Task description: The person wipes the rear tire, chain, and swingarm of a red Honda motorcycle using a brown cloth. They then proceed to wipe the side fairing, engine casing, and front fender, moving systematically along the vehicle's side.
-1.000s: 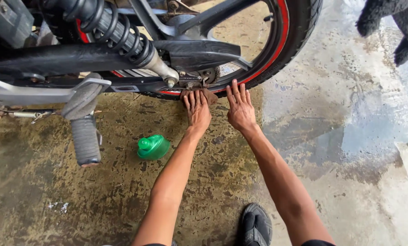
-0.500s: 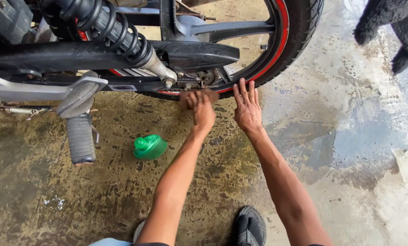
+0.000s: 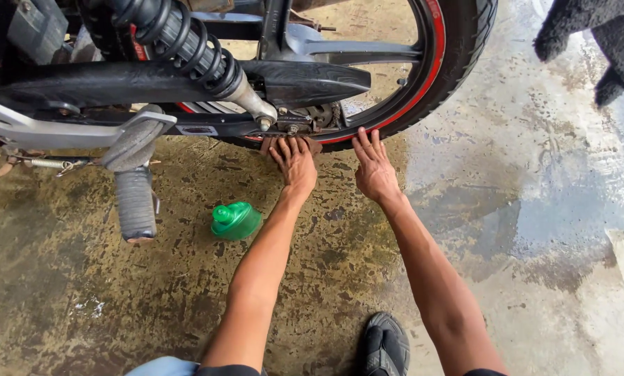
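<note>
A motorcycle's rear wheel (image 3: 443, 76) with a black tyre and a red rim stripe stands on the stained concrete floor. My left hand (image 3: 294, 163) reaches under the wheel's bottom near the axle and chain, fingertips against the dirty parts there; what they touch is hidden. My right hand (image 3: 375, 167) lies flat with fingers spread, fingertips against the tyre's lowest part. A black shock absorber spring (image 3: 186, 42) slants above the black swingarm cover (image 3: 186, 80).
A green plastic bottle cap (image 3: 235, 221) lies on the floor left of my left forearm. A rubber footpeg (image 3: 135, 202) hangs at the left. My dark shoe (image 3: 385, 345) is at the bottom. A dark furry thing (image 3: 597, 38) is at the top right. Wet concrete spreads to the right.
The view has shifted slightly. Both hands stay at the bottom of the wheel, the left one reaching a little further under the axle.
</note>
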